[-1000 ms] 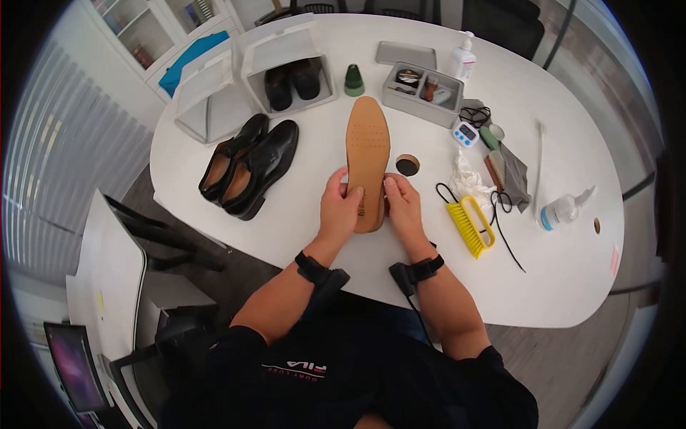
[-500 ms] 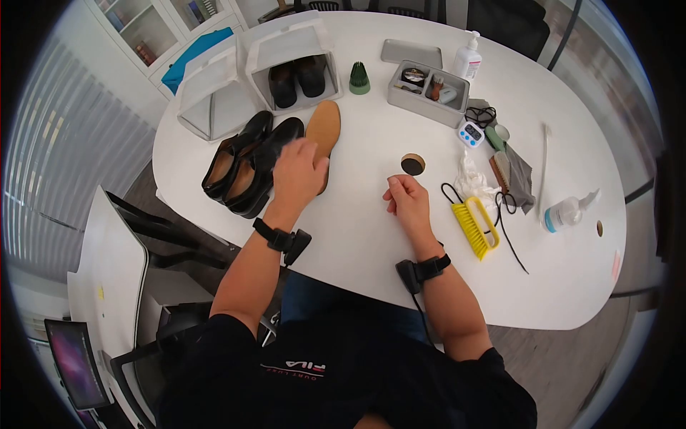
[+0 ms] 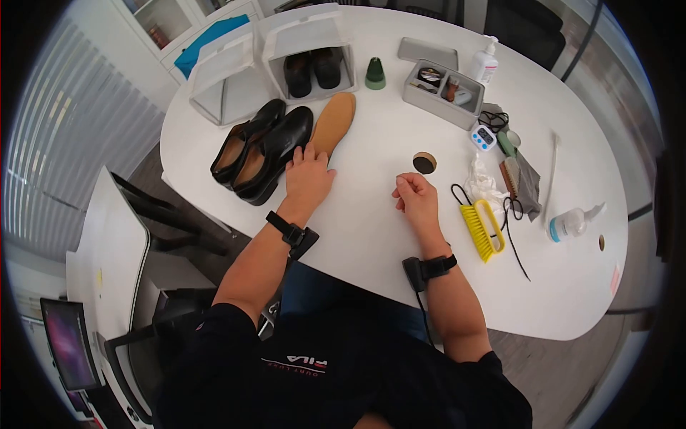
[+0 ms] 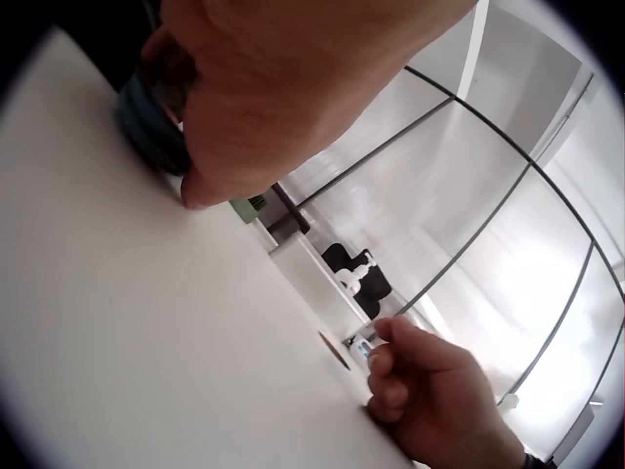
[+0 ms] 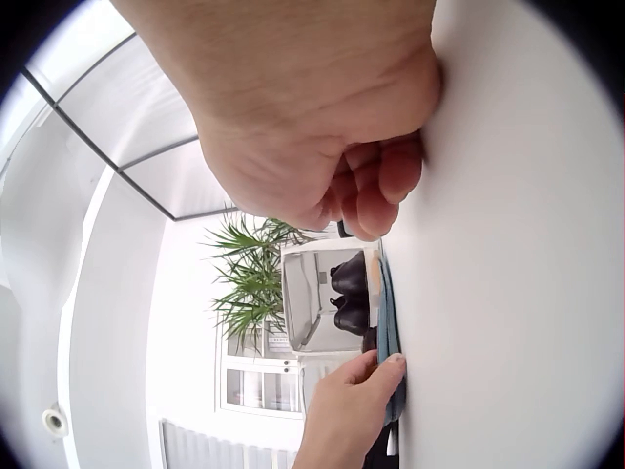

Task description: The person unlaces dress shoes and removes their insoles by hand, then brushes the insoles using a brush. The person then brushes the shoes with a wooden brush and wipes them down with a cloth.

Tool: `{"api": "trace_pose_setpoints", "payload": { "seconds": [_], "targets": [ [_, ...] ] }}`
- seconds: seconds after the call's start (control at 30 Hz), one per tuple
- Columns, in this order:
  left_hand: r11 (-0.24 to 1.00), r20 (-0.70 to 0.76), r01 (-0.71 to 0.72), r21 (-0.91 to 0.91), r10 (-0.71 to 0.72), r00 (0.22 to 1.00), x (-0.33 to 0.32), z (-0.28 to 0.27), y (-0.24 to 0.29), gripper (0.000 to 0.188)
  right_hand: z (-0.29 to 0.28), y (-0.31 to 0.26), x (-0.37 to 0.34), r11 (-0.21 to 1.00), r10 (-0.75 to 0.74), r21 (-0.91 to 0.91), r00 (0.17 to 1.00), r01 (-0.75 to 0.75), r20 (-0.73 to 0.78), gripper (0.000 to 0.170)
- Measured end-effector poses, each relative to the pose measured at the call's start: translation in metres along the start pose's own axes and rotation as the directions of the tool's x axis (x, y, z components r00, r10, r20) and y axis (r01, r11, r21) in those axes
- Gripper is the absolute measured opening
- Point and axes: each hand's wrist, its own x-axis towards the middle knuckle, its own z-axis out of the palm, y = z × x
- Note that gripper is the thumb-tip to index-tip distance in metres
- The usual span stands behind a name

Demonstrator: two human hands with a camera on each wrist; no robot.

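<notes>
Left hand (image 3: 309, 184): just right of the black shoe pair (image 3: 284, 139), fingers laid over the tan insole (image 3: 336, 120), thumb away from them; the grip is apart, touching rather than clamped.
Insole: on the white tabletop (image 3: 371, 236), along the right side of the shoe pair, its near end hidden by the fingers; whether it touches the shoe is hard to tell.
Right hand (image 3: 420, 204): well right of the shoe pair, low at the tabletop, fingers loosely curled; the grip is slack around nothing.
Shoe boxes (image 3: 227, 79): two, beyond the shoe pair; one contains dark shoes (image 3: 327, 70).
Green bristled cone (image 3: 375, 75): beyond the shoe pair, to its right.
Compartment tin (image 3: 439, 106): well right of the shoe pair, small items inside, lid (image 3: 427, 53) off.
Digital timer (image 3: 483, 138): well right of the shoe pair.
Yellow brush (image 3: 480, 230): right of the shoe pair, nearer the person.
Grey cloth (image 3: 527, 194): far right of the shoe pair, against a wooden-backed brush (image 3: 509, 174).
Clear bottle (image 3: 568, 227): farther right still from the shoe pair.
</notes>
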Motion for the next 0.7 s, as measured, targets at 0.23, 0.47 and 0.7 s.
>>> {"api": "trace_pose_setpoints", "payload": {
  "seconds": [0.23,0.47,0.7],
  "targets": [
    [0.979,-0.280,0.203,0.028,-0.188,0.941,-0.020,-0.065,-0.052,0.041,0.001,-0.004,0.001,1.000,0.003,-0.023,1.000,-0.003,0.002,0.017],
    [0.947,0.180,0.315,0.061,-0.321,0.930,-0.014,-0.077,-0.085,0.036,0.000,-0.001,0.001,1.000,0.003,-0.024,1.000,-0.002,0.020,0.016],
    [0.959,-0.028,0.278,0.060,-0.276,0.961,-0.035,-0.096,-0.084,0.031,-0.001,0.000,0.001,0.999,0.036,-0.004,0.999,-0.036,0.023,0.016]
  ]
}}
